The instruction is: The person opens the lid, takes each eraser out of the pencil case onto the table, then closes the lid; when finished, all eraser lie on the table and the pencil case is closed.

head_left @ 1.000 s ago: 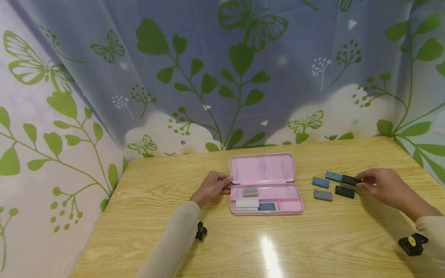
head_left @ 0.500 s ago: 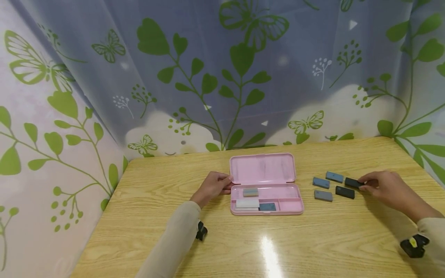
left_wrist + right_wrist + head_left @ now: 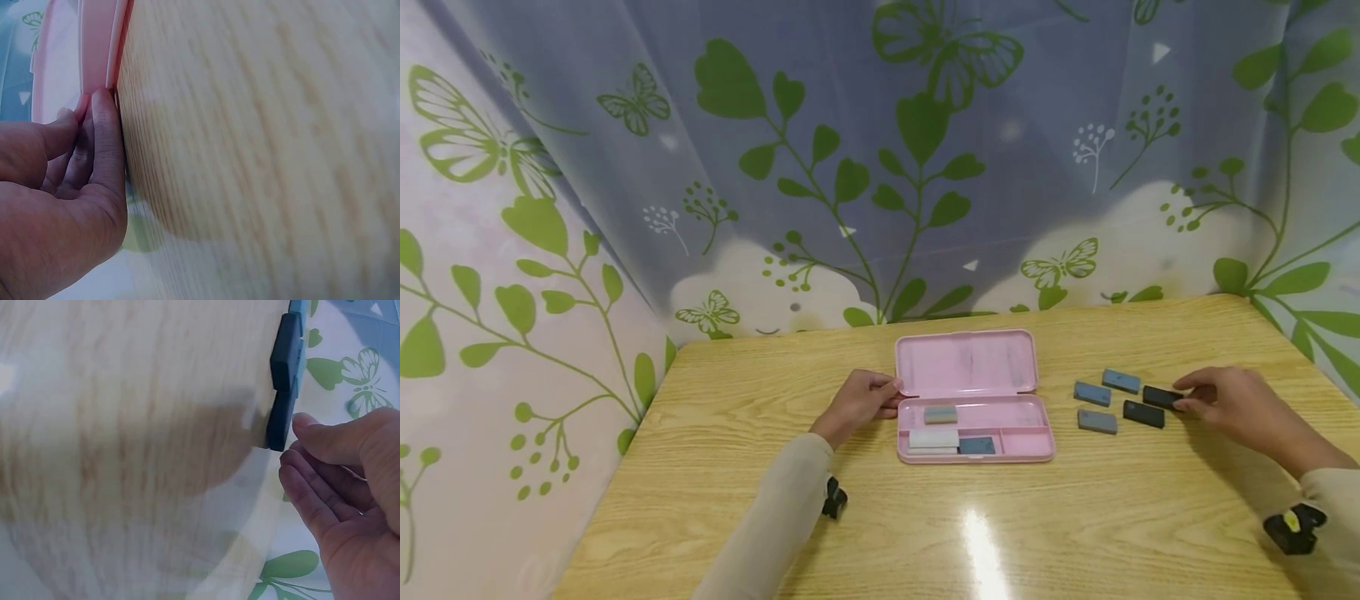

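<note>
An opened pink pencil case [image 3: 1026, 408] lies at mid-table, its lid [image 3: 966, 365] tilted back. My left hand [image 3: 859, 400] pinches the lid's left edge near the hinge, thumb inside and fingers behind it. At the right, my right hand [image 3: 1236, 408] holds the right end of a black eraser-like block [image 3: 1159, 396] between thumb and fingers. Close by lie another black block [image 3: 1143, 415], two blue blocks [image 3: 1121, 381] and a grey block [image 3: 1097, 422]. In the right wrist view, the thumb and fingers [image 3: 312, 500] are at the end of the nearest dark block [image 3: 281, 422].
Inside the case sit a grey-green block [image 3: 941, 415], a white block [image 3: 933, 439] and a dark blue block [image 3: 977, 447]. The case's divider forms compartments. A patterned curtain [image 3: 820, 208] hangs behind the wooden table [image 3: 1075, 533].
My right hand has drawn the black block slightly toward the near side and right, away from the blue block it touched; it is nearly still now. The left hand and case have not moved.
</note>
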Demonstrator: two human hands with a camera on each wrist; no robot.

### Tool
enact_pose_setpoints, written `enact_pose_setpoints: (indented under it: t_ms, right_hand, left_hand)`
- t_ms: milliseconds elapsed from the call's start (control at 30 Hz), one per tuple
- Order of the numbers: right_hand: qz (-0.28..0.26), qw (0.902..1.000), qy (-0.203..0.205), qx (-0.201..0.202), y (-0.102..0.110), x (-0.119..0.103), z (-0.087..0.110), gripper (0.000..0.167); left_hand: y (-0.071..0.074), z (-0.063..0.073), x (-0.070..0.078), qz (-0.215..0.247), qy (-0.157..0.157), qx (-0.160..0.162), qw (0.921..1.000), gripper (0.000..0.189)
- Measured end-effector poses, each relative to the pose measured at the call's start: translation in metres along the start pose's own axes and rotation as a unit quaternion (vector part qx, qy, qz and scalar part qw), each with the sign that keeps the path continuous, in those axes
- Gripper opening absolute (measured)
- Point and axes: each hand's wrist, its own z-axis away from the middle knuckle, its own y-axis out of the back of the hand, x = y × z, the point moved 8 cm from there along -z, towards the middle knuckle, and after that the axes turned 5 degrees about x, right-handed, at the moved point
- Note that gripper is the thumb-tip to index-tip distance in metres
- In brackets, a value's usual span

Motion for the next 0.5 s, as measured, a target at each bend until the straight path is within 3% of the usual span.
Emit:
enact_pose_setpoints:
  t_ms: [267, 500]
  right_hand:
    - [-0.007, 0.9997, 0.020, 0.011, 0.005, -0.010, -0.003, 0.024]
    - [-0.014, 0.9981, 0.052, 0.028, 0.006, -0.035, -0.008, 0.024]
  left_hand:
    - [0.000, 0.002, 0.001, 0.001, -0.003, -0.002, 1.0000, 0.026]
    - [-0.001, 0.001, 0.001, 0.003, -0.003, -0.001, 1.0000, 0.027]
